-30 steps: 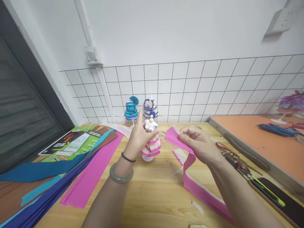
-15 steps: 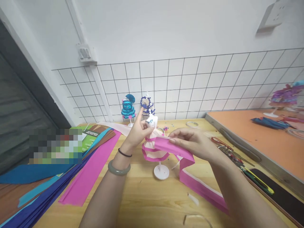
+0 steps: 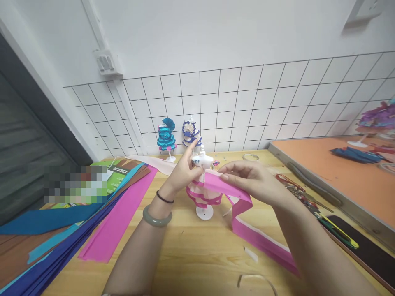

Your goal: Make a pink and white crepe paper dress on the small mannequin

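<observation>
A small white dress form (image 3: 203,160) wears a tiered skirt (image 3: 197,196) of white paper edged in pink, on a round white base (image 3: 205,213). Its top leans toward me. My left hand (image 3: 184,168) grips the form at its torso, index finger stretched out past the neck. Between thumb and fingers, my right hand (image 3: 247,179) pinches a pink and white crepe paper strip (image 3: 230,185). The strip's end lies against the form's waist; its rest folds down to the table and passes under my right forearm.
Two finished paper dresses, one turquoise (image 3: 166,135) and one blue and white (image 3: 191,133), stand by the wall. Crepe paper sheets (image 3: 120,218) lie left. On the right are scissors (image 3: 290,183), a black phone (image 3: 364,246) and an orange board (image 3: 327,164).
The dress form has tipped toward me, so its shoulders show from above and its base has swung back. My left hand shifted slightly right with it. My right hand still holds the strip.
</observation>
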`<state>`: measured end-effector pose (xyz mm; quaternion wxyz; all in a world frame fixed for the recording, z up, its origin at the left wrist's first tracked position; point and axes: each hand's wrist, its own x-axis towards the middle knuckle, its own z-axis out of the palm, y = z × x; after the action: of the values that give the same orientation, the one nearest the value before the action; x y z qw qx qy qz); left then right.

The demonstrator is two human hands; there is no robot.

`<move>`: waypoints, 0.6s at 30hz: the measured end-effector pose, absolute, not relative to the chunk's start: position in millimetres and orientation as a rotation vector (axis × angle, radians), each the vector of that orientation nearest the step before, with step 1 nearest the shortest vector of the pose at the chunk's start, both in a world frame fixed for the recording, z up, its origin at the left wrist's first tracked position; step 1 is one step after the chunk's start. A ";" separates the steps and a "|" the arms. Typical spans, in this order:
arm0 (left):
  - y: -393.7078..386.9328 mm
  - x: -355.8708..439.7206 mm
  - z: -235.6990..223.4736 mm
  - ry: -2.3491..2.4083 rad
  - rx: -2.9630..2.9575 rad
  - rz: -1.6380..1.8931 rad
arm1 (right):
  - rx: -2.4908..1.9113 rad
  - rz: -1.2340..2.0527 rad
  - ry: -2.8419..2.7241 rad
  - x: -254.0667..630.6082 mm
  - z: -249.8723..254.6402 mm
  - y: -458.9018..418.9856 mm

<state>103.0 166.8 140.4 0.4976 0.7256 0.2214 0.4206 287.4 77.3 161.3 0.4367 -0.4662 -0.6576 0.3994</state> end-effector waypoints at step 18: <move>167.8 108.3 133.0 0.474 1.797 0.977 | -1.319 0.622 -1.705 286.8 158.8 78.5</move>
<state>108.3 167.8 133.0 0.4977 0.7423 0.1957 0.4037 286.8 78.5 158.8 0.4341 -0.5297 -0.6845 0.2499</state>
